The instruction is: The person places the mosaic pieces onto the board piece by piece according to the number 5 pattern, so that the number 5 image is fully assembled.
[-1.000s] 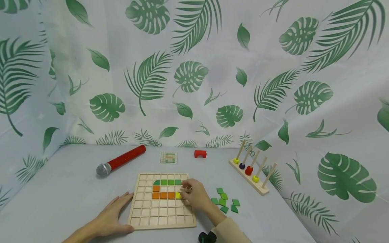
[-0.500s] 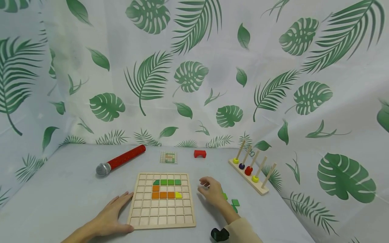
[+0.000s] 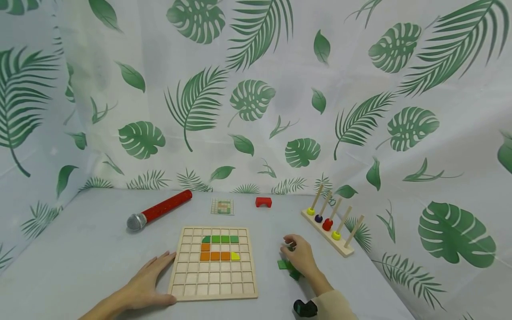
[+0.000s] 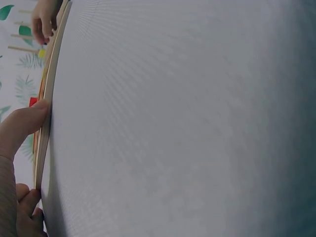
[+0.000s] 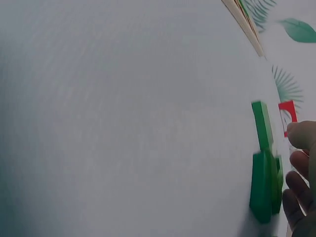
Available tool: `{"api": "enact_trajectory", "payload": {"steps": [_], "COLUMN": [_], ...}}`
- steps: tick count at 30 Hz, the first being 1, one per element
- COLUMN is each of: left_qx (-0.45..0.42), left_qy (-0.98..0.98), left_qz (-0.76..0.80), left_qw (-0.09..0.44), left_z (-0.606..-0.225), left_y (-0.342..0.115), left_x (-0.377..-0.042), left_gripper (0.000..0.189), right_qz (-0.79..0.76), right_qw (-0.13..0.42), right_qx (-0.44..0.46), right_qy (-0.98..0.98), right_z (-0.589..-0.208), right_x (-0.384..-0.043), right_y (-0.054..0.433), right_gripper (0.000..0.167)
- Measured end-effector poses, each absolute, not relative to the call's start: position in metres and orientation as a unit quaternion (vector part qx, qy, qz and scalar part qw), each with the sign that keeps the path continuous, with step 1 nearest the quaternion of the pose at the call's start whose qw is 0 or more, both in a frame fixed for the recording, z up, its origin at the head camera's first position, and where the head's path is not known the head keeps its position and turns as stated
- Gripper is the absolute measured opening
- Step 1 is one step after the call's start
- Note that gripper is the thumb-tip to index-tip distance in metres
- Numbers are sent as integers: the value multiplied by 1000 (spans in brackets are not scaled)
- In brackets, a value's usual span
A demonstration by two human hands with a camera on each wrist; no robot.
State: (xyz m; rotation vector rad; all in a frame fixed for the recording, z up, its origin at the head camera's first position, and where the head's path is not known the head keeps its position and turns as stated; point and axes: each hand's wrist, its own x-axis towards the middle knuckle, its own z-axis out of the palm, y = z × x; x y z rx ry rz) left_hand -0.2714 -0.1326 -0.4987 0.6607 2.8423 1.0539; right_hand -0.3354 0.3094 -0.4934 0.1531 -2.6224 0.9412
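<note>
A wooden grid board [image 3: 212,280] lies flat on the table. Several tiles sit in its upper cells: a green row [image 3: 225,239], orange tiles [image 3: 215,256] and one yellow tile [image 3: 235,256] with a notched corner. My left hand [image 3: 142,289] is spread along the board's left side, fingertips at the edge and thumb at the near corner. To the right of the board, my right hand [image 3: 303,258] hovers over loose green tiles [image 3: 283,265], its fingers loosely bent; it covers some of them. In the right wrist view, the thumb and fingers are beside stacked-looking green tiles [image 5: 261,185], gripping none.
Behind the board lie a red microphone [image 3: 166,207], a small patterned card [image 3: 222,209] and a red arch block [image 3: 263,202]. At the back right stands a wooden peg rack [image 3: 328,233] with coloured beads. A leaf-print cloth hangs behind the table.
My right hand has left the board beside the yellow tile and moved right to the loose green tiles. The left hand has stayed at the board's left edge.
</note>
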Motion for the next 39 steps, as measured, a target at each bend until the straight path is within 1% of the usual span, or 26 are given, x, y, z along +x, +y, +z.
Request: {"api": "enact_trajectory", "payload": {"steps": [5,14,26,33,39], "left_qx": [220,216,220,220,221], "left_qy": [917,919,918,919,917], "left_qz": [333,329,329,328,332], "left_qw": [3,5,0,-3,3], "left_z": [-500,-500,-500,-500,-500], "left_y": [-133,-132,-132,-133,-134], "left_x": [-270,-271,-270,-270,-270], "left_gripper": [109,110,109,109,109], "right_qz": [327,306,304,323,352], "right_qw": [172,159,189,167,177], "right_qx": [41,43,46,21,45], "right_qy": [-929,-938,-933,-931,-918], "right_z": [-493,-498,-498,-495,-494], "right_x": [-332,-332,-330,-331,-328], "right_y": [321,324,324,319,306], "right_gripper": [26,29,31,31,32]}}
